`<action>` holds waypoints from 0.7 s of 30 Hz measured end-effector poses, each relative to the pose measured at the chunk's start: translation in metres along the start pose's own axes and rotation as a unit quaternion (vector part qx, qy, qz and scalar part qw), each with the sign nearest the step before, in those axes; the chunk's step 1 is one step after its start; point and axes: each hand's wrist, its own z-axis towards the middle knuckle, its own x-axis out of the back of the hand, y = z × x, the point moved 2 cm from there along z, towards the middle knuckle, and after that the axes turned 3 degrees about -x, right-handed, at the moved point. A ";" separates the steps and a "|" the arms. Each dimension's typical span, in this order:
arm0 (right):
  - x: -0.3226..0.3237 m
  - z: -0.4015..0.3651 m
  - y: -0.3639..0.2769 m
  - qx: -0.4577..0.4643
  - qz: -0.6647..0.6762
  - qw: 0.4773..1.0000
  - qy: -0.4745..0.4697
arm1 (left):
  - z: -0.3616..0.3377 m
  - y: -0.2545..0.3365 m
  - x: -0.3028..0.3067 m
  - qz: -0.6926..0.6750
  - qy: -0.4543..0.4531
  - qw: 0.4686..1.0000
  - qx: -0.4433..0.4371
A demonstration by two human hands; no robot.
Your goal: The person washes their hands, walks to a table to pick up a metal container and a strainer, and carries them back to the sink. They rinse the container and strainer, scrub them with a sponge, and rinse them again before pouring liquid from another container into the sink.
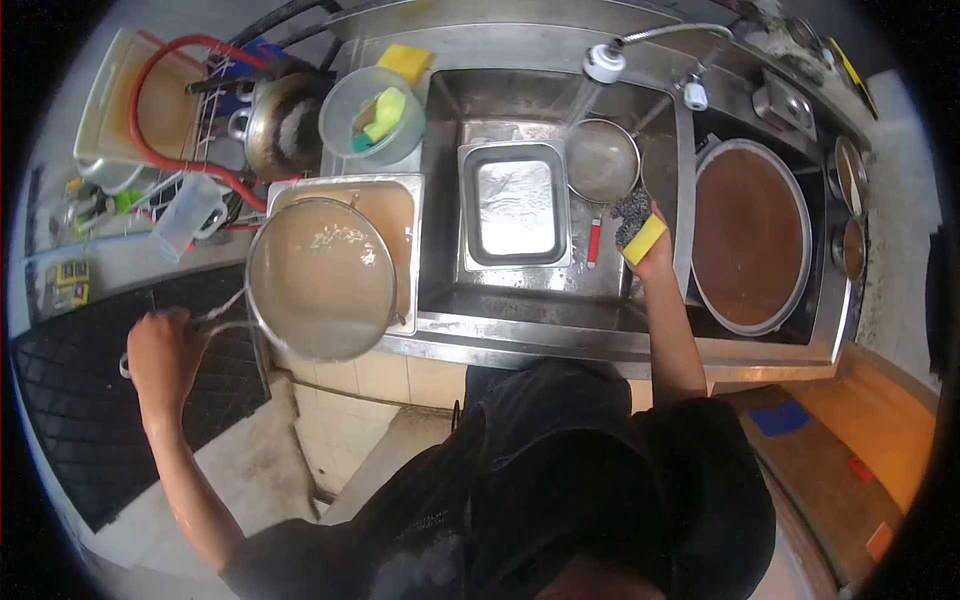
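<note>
My left hand (165,345) is closed around the long wire handle of a large round mesh strainer (322,285). The strainer is held flat over a rectangular metal tray (410,240) with cloudy brownish water, left of the sink. Over the sink's right side, my right hand (658,262) grips a yellow sponge (643,240) together with a dark steel wool scrubber (634,210). Below and to the left of that hand, a red handle (594,243) lies on the sink floor. A rectangular steel pan (515,205) and a round metal vessel (602,165) sit in the sink.
Water runs from a white faucet head (604,62) into the sink. A big round tub (750,235) of brown liquid stands at right. A plastic bowl (340,115) with sponges, a wire rack with a red hose (135,115), and a clear jug (185,220) are at left.
</note>
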 end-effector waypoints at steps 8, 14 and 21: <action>0.030 -0.034 -0.030 0.033 0.069 0.996 -0.055 | -0.024 0.053 0.043 -0.274 -0.003 0.959 0.079; 0.040 -0.068 -0.071 0.108 0.089 0.989 -0.050 | 0.019 0.225 -0.044 -0.632 -0.187 0.752 0.001; 0.019 -0.069 -0.059 0.049 0.015 0.998 -0.045 | 0.169 0.438 -0.175 -0.656 -0.109 0.747 0.016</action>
